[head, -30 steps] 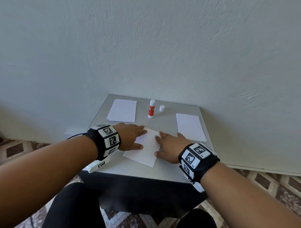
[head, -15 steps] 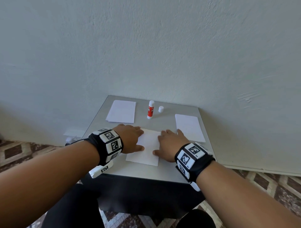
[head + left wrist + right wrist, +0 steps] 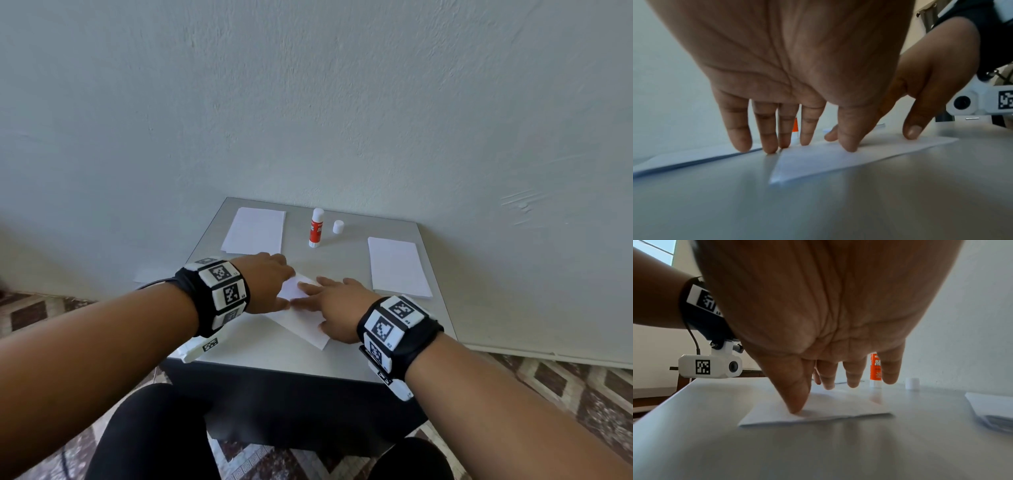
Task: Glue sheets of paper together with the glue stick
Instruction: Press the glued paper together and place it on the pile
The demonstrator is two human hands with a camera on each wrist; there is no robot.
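Paper, a flat white sheet (image 3: pixel 301 320), lies under both my flat hands; my left hand (image 3: pixel 265 286) and right hand (image 3: pixel 334 310) press it with straight fingers. I think the sticking is nearly done. Past my fingertips stands the uncapped red-and-white glue stick (image 3: pixel 316 228), beside its small white cap (image 3: pixel 338 226).

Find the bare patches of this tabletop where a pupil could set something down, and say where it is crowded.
Free: the near strip of the table, in front of the pressed sheet; the gap between the cap and the right paper stack.

Crowded: the centre, where the left hand and right hand press that sheet, and the back left, between the left paper stack and the glue stick.
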